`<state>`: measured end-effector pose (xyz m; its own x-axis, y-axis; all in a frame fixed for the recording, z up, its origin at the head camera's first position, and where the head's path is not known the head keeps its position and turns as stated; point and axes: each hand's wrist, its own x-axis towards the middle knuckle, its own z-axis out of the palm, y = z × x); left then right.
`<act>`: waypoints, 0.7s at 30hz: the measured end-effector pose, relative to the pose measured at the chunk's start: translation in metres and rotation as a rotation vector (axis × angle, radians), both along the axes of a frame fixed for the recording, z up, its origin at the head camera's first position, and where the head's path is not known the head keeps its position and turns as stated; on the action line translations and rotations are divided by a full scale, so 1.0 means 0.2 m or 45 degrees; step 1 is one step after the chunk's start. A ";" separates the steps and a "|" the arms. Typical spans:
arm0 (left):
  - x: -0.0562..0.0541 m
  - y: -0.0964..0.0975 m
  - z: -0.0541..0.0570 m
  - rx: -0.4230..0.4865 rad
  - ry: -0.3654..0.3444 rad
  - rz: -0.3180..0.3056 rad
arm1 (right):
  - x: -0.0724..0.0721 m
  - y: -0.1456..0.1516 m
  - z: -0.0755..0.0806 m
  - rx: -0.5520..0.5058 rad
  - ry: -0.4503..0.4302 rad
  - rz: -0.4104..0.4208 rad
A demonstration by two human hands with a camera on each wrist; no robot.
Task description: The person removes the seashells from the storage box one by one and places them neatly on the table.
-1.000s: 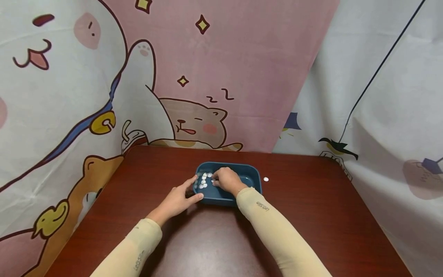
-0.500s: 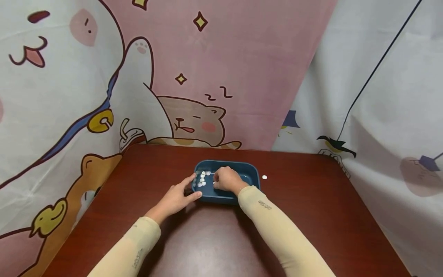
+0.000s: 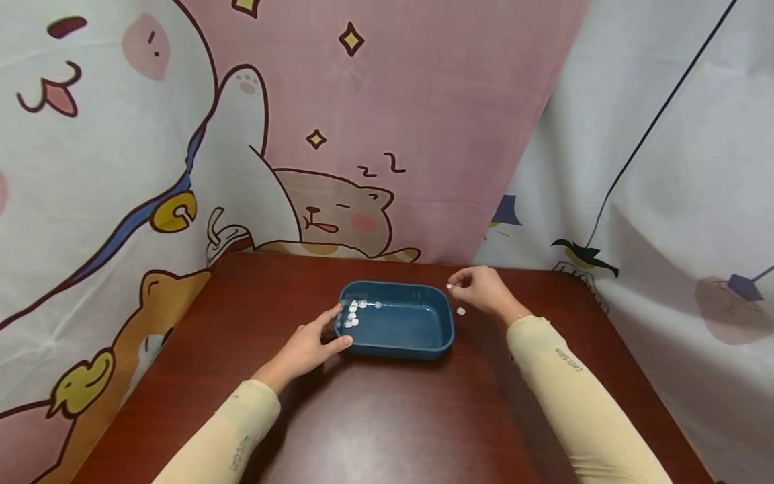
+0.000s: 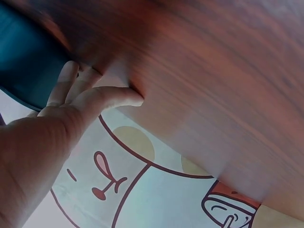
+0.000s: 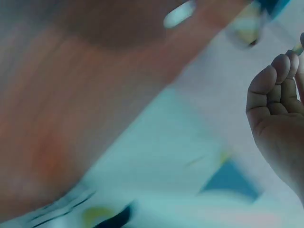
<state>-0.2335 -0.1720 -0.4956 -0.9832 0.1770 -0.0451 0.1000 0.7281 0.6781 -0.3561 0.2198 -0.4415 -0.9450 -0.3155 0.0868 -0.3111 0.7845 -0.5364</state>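
Observation:
A dark blue rectangular tray stands on the table, with several small round white pieces at its left end. One more pale piece lies near its back wall. My left hand rests at the tray's left end, thumb by the front corner and fingers at the side rim, with no curl round it. Just beyond the right rim, my right hand pinches a small white piece between thumb and fingertips. Below it on the table lies another white disc, which the right wrist view also shows.
The reddish-brown wooden table reaches back to a hanging cloth printed with cartoon animals. More printed cloth hangs along the right side. The tray's left end is close to my left fingers in the left wrist view.
My right hand has lifted out of the tray and moved right, past its rim, with a white piece in its fingertips. My left hand has stayed at the tray's left end.

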 end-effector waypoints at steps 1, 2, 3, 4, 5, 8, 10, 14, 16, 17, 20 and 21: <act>0.00 0.00 0.00 0.002 -0.002 0.000 | -0.01 0.08 -0.02 0.005 -0.019 -0.033; 0.00 0.00 0.00 0.005 -0.002 0.001 | -0.02 0.15 -0.04 0.022 -0.037 -0.062; 0.00 0.00 0.00 0.005 -0.002 0.004 | -0.02 0.21 -0.07 0.034 -0.064 -0.081; 0.00 0.00 -0.01 0.009 -0.003 0.007 | -0.02 0.27 -0.09 0.044 -0.085 -0.087; 0.00 0.00 -0.01 0.011 -0.002 0.007 | -0.02 0.31 -0.12 0.055 -0.107 -0.089; 0.00 0.00 -0.01 0.007 0.004 0.004 | -0.02 0.39 -0.19 0.064 -0.168 -0.062; 0.00 0.00 -0.01 0.002 -0.002 0.001 | -0.01 0.40 -0.23 0.056 -0.200 -0.044; 0.01 0.00 -0.01 -0.007 -0.004 0.005 | -0.02 0.38 -0.29 0.056 -0.239 -0.020; 0.01 -0.01 -0.02 -0.013 -0.010 0.010 | -0.03 0.37 -0.32 0.064 -0.245 -0.007; 0.01 -0.01 -0.02 -0.015 -0.009 0.009 | -0.03 0.36 -0.33 0.065 -0.247 -0.008; 0.00 -0.01 -0.02 -0.010 -0.012 0.006 | -0.05 0.36 -0.35 0.060 -0.247 -0.017; 0.00 -0.01 -0.02 -0.004 -0.015 0.008 | -0.05 0.36 -0.35 0.052 -0.251 -0.023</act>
<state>-0.2326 -0.1731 -0.4991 -0.9837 0.1707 -0.0574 0.0873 0.7309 0.6769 -0.3664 0.2918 -0.5114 -0.9478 -0.2980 -0.1135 -0.1889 0.8115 -0.5530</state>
